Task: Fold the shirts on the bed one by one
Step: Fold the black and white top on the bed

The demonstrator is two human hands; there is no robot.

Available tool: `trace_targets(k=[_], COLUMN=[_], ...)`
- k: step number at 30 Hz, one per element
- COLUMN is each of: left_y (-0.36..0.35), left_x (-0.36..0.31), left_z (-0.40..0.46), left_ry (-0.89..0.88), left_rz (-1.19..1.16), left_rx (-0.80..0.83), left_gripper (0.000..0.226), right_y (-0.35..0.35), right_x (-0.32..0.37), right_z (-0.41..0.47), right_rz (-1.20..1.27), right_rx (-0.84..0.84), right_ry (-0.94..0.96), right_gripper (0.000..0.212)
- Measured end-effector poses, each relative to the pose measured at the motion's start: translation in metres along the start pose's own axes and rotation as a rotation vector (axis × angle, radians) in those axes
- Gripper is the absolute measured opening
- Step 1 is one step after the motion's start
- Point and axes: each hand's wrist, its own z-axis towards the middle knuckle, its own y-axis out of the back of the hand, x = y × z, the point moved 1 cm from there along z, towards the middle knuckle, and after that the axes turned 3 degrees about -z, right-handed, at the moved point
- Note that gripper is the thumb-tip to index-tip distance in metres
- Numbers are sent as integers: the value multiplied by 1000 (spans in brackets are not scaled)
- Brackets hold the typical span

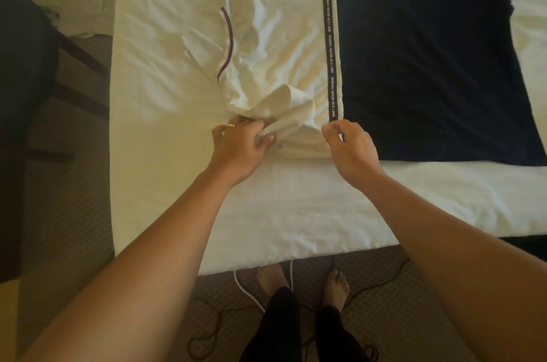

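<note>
A crumpled white shirt (266, 44) with a dark striped trim and a black lettered band along its right edge lies on the white bed (165, 95). My left hand (239, 145) grips a bunched fold at the shirt's near edge. My right hand (349, 145) pinches the shirt's near right corner, at the end of the lettered band. A dark navy garment (429, 59) lies flat and squared to the right of the white shirt, touching it along the band.
A dark chair (26, 95) stands to the left of the bed. Cables (248, 293) trail over the carpet by my bare feet at the bed's near edge. White sheet stretches between the shirts and the near edge.
</note>
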Motion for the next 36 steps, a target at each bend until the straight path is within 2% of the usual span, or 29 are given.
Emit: trace_targets(k=[3, 7, 8, 10, 12, 14, 15, 16, 18, 21, 23, 26, 27, 29, 33, 34, 36], left_y=[6, -4, -8, -17, -22, -24, -21, -18, -12, -6, -7, -14, -17, -24, -35, -35, -34], left_x=[3, 4, 4, 9, 17, 22, 22, 19, 8, -13, -18, -9, -7, -8, -30, -35, -41], left_z=[-23, -57, -65, -77, -84, -84, -85, -85, -85, -90, -95, -113, -122, -139, -168, -173, -184], left_ry=[37, 126, 117, 55, 34, -34, -48, -23, 92, 244, 380, 628, 651, 586, 371, 371, 471], left_rz=[-209, -285, -235, 33, 193, 179, 130, 62, -185, -477, -593, -520, -461, -384, -110, -138, -415], left_rx=[-32, 67, 106, 150, 143, 86, 51, 23, 1, 35, 145, 491, 595, 671, 602, 546, 442], left_gripper=[38, 57, 61, 60, 47, 28, 15, 12, 33, 27, 4, 42, 47, 48, 39, 32, 19], right_y=[-1, 3, 4, 5, 5, 4, 3, 3, 2, 1, 2, 2, 3, 3, 5, 4, 5], right_x=[-17, -17, -18, -22, -25, -27, -29, -30, -33, -36, -37, -38, -39, -41, -45, -46, -47], right_z=[-2, -3, -2, -2, -3, -4, -5, -5, -5, -6, -7, -8, -8, -8, -8, -9, -12], right_rz=[-134, -297, -341, -426, -491, -512, -512, -513, -525, -549, -561, -573, -578, -588, -601, -603, -591], right_rx=[54, 168, 192, 242, 283, 305, 309, 314, 320, 334, 343, 346, 347, 351, 370, 368, 357], right_ry=[-81, 4, 20, 43, 78, 100, 105, 111, 125, 146, 155, 171, 176, 184, 201, 204, 212], right_gripper=[40, 32, 32, 40, 51, 56, 58, 59, 61, 65, 66, 64, 64, 64, 64, 62, 59])
